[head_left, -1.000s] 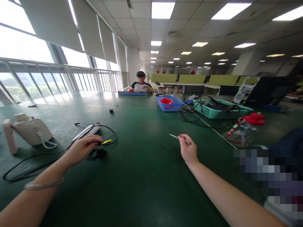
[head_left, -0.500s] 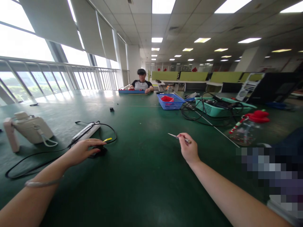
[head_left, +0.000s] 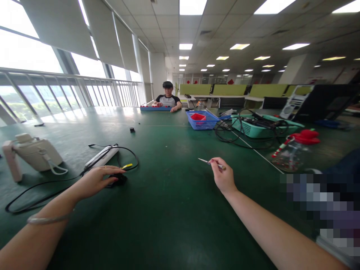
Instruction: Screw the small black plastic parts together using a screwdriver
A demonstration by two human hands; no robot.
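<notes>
The left hand (head_left: 95, 180) lay palm-down and loosely flattened on the green table (head_left: 168, 210), forearm stretched out from seven o'clock, its fingertips resting on a small black device (head_left: 119, 179) that sat at the hand's three o'clock, with a yellow tag (head_left: 127, 165) just beyond at one o'clock. The right hand (head_left: 223, 178) was raised off the table, forearm running in from five o'clock, fingers pinched shut around a thin metal tool (head_left: 208, 162) whose tip pointed toward ten o'clock. A white power strip (head_left: 101, 158) with its black cable (head_left: 42, 185) lay near the left hand at twelve o'clock.
</notes>
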